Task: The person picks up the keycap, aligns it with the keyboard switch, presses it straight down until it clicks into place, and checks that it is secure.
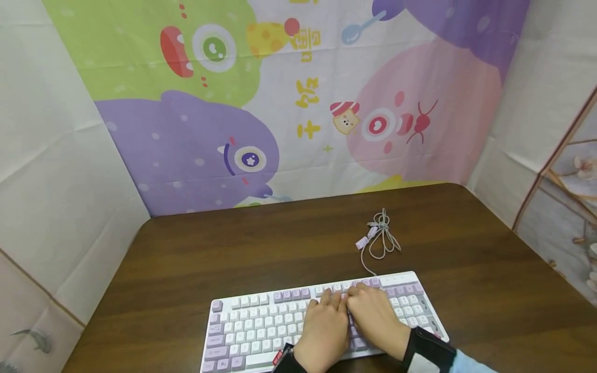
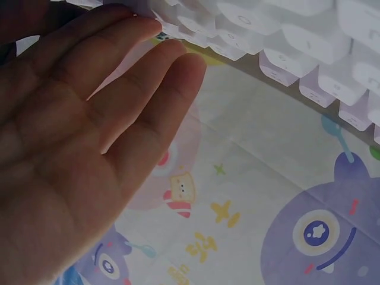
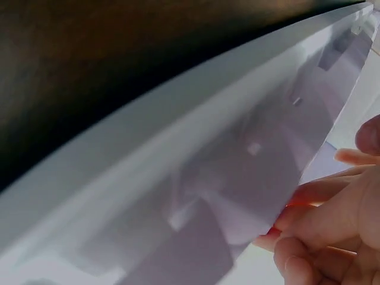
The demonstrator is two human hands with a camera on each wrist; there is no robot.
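A white and lilac keyboard (image 1: 261, 331) lies at the table's near side, slightly angled. On its right-centre part, my left hand (image 1: 325, 331) reaches over the keys with fingers extended; in the left wrist view its palm and nearly straight fingers (image 2: 148, 119) show below the white keycaps (image 2: 249, 24). Beside it, my right hand (image 1: 375, 318) lies over the keys left of the number pad, fingertips near the top rows. Its fingers (image 3: 326, 219) look loosely bent in the right wrist view, with nothing visible held. The two hands meet closely, and their fingertip contacts are partly hidden.
A bundled grey cable (image 1: 383, 233) with lilac plugs lies behind the keyboard. The brown wooden table (image 1: 210, 254) ends at a hanging cloth (image 1: 303, 171) printed with cartoon figures. Pale cloths hang at both sides.
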